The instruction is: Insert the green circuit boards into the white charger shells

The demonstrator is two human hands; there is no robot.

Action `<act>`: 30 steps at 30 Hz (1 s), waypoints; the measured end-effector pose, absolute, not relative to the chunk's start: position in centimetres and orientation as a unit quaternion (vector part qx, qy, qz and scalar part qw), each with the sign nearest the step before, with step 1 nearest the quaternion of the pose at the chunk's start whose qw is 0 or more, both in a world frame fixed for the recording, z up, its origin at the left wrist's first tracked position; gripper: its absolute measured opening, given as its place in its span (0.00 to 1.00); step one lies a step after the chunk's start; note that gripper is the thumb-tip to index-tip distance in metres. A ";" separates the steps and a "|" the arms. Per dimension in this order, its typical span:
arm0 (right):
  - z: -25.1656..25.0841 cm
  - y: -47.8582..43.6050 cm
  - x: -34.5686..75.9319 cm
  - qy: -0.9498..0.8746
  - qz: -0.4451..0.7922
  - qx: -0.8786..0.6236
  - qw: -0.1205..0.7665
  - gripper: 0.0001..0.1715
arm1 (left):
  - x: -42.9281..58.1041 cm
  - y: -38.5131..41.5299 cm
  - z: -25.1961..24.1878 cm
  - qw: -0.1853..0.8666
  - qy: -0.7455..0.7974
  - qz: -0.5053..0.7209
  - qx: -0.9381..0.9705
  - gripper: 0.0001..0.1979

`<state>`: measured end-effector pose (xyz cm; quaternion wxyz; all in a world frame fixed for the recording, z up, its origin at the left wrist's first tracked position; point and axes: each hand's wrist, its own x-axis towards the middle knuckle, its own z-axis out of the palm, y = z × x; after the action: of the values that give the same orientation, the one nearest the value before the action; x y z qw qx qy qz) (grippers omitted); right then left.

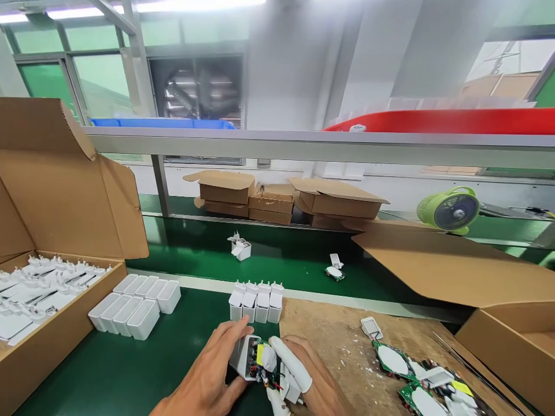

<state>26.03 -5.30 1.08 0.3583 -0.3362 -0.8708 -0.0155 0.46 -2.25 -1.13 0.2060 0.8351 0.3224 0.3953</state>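
Note:
Near the bottom centre, my left hand (206, 372) grips a white plastic charger housing (239, 359) lying on its side. My right hand (318, 378), with white covers on its fingers, holds a circuit board (262, 359) at the housing's mouth. Yellow tape and a white round patch show on the board; how deep it sits inside I cannot tell. Just beyond my hands stand several white housings with plug-pronged parts on top (255, 303). On the left, several open white housings (125, 312) are set in two rows.
An open carton (65, 306) of white plug parts is at left. Loose circuit boards (416, 370) lie on the wooden board (338, 329) at right, beside thin dark rods (477, 372) and another carton (515, 329). Small parts rest on the green belt (286, 254). A green fan (451, 209) stands behind.

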 end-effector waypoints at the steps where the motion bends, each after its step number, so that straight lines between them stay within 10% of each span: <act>1: 1.0 -5.4 26.0 -0.871 -0.015 -0.340 0.355 0.53 | 0.5 -2.3 -1.1 0.204 0.323 0.393 0.836 0.48; 30: 1.7 -6.2 26.4 -0.877 0.042 -0.387 0.281 0.61 | 1.0 -2.7 -1.9 0.150 0.347 0.379 0.845 0.45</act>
<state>26.37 -6.17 1.68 0.2815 -0.3873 -0.8769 0.0419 0.96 -2.68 -1.90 0.1504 0.8446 0.3470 0.3789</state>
